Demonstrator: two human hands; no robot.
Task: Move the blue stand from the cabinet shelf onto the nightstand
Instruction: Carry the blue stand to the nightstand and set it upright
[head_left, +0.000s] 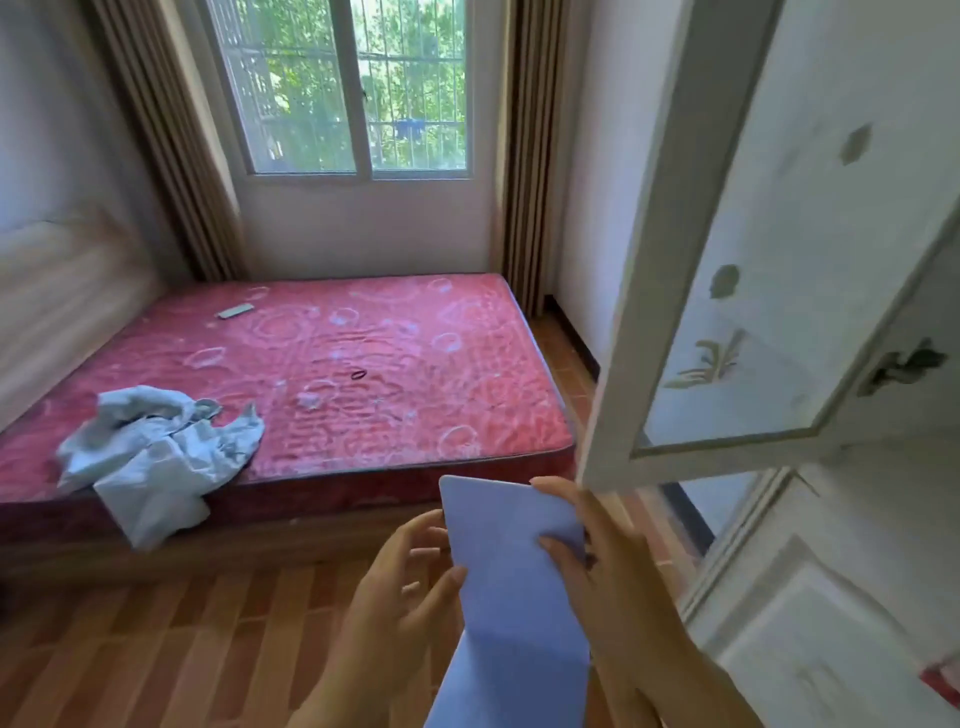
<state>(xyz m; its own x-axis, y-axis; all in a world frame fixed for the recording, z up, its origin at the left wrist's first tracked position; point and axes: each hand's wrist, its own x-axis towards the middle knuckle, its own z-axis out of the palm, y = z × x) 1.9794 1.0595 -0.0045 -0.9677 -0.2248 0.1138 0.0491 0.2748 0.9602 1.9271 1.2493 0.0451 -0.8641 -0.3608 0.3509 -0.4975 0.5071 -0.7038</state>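
**Stand held in both hands beside the open cabinet door**

Stand and hands fill the lower middle of the head view. The blue stand (511, 587), a flat folded panel with rounded corners and a crease low down, is up in the air in front of the person, over the wooden floor (156, 639) near the foot of the bed. The right hand (597, 566) grips its right edge, thumb laid across the front face and fingers wrapped behind. The left hand (410, 582) is at the left edge, thumb touching the panel, fingers loosely curled and partly spread; whether they press on the back cannot be told.

Just right of the stand hangs the open white cabinet door (769, 249), its glass pane printed with a faint pattern. Behind lies a bare red mattress (363, 364) carrying a crumpled pale blue cloth (156, 452) at the near left corner, a small dark ring (358, 374) near the middle and a flat grey object (235, 311) farther back. A barred window (358, 88) sits between brown curtains (166, 145).
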